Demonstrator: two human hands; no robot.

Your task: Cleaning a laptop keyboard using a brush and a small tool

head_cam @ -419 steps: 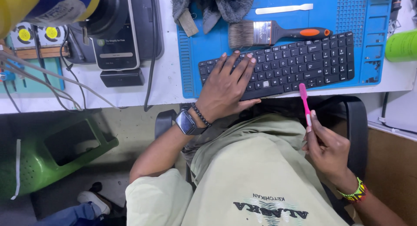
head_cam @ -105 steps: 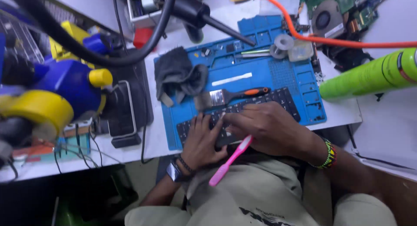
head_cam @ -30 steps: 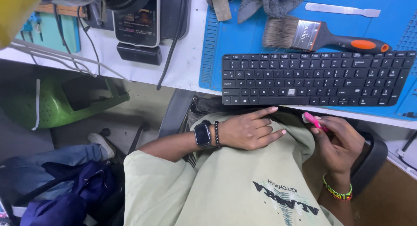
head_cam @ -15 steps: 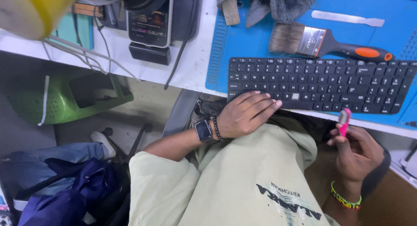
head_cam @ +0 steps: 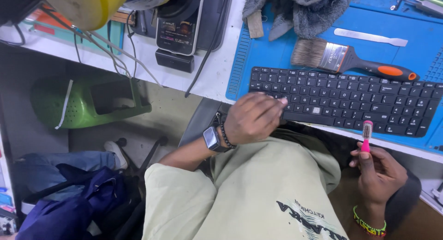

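Left hand (head_cam: 254,117) has reached keyboard (head_cam: 350,101).

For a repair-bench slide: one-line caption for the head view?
Left hand rests on black keyboard; right hand holds pink brush upright.

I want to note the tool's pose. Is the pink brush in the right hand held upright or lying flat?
Upright. The right hand holds the pink brush by its lower end, bristle head pointing up toward the black keyboard.
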